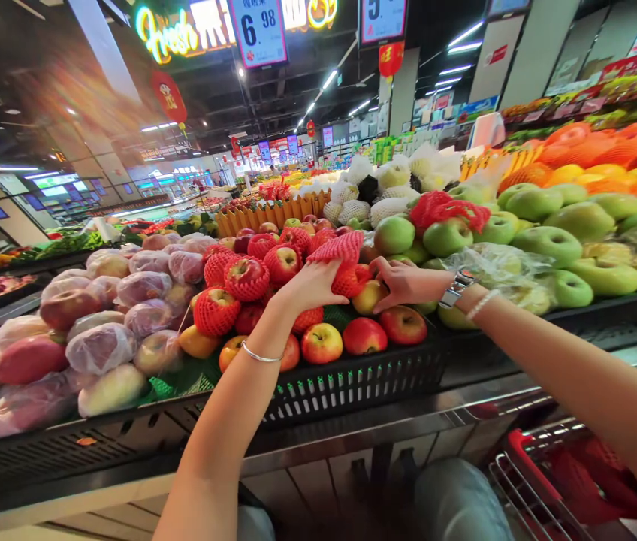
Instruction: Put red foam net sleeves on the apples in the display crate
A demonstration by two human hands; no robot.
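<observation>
On the left lay film-wrapped fruit (101,346), then netted red apples (246,278). The left hand (312,285) met a red foam net (341,246) mid-scene, its fingertips hidden, so I could not tell its grip. Next, the right hand (406,282) curved around a yellow-red apple (368,297); whether it grasped, I could not tell. Green apples (547,244) lay farther right.

The left hand (312,285) is above the apples (321,343), with its fingers partly hidden by a red foam net (336,247), while the right hand (403,282) curves at a yellowish apple (367,298). Plastic-wrapped fruits (101,347) lie at left, green fruits (548,244) at right, and a shopping cart (528,463) is partly seen below.
</observation>
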